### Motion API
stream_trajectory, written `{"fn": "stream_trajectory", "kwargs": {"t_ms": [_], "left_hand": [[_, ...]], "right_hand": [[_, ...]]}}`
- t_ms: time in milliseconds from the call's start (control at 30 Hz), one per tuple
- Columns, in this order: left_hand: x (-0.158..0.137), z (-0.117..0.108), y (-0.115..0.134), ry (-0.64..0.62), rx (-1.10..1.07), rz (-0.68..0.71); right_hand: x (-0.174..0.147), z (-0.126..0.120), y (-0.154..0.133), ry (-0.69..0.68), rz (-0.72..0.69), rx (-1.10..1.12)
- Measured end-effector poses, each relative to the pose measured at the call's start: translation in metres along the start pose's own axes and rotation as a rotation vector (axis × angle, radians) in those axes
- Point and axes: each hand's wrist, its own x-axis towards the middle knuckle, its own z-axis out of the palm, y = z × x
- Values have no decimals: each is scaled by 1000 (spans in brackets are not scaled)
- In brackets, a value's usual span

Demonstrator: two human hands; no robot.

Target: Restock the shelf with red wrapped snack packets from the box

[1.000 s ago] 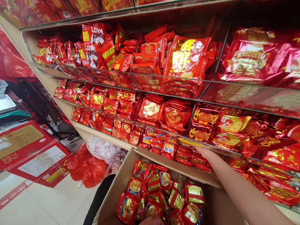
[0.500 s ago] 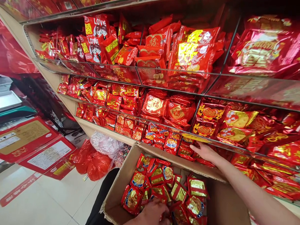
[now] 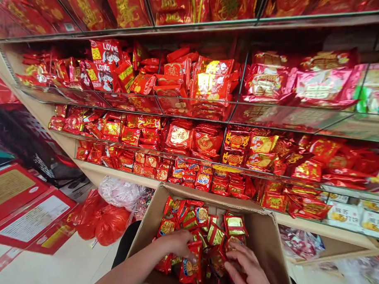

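An opened cardboard box (image 3: 266,238) full of small red and gold snack packets (image 3: 216,235) is right in front of me. Inside it, my left hand (image 3: 177,244) pinches the upper edge of a red snack packet (image 3: 190,266) with a round blue-rimmed picture. On the box's right side, my right hand (image 3: 247,265) reaches in with its fingers apart. Its fingertips are beside another red packet (image 3: 217,259), and I cannot tell whether they touch it.
Behind the box rise shelves with clear front strips (image 3: 190,153), packed with red wrapped snacks. Red plastic bags (image 3: 110,223) and a clear bag (image 3: 121,192) lie on the floor to the left, near red cartons (image 3: 33,220). White packs (image 3: 344,211) sit low on the right.
My right hand has come off the lower shelf down into the box. My left hand has shifted up and now grips a packet. The view has turned right.
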Motion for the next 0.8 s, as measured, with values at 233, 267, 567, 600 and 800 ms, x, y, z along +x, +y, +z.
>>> {"fn": "stream_trajectory", "kwargs": {"t_ms": [233,267,567,600,800], "left_hand": [[-25,-3,51,320,-680,329],[-28,0,61,347,-838,389],[-34,7,88,766,-1099,347],[-35,8,89,796,-1086,357],[-38,13,83,850,-831,373]], "right_hand": [[30,11,-30,145,662,699],[36,12,-34,202,689,752],[52,7,-52,449,642,456],[53,6,-53,477,672,456],[51,5,-51,460,695,282]]}}
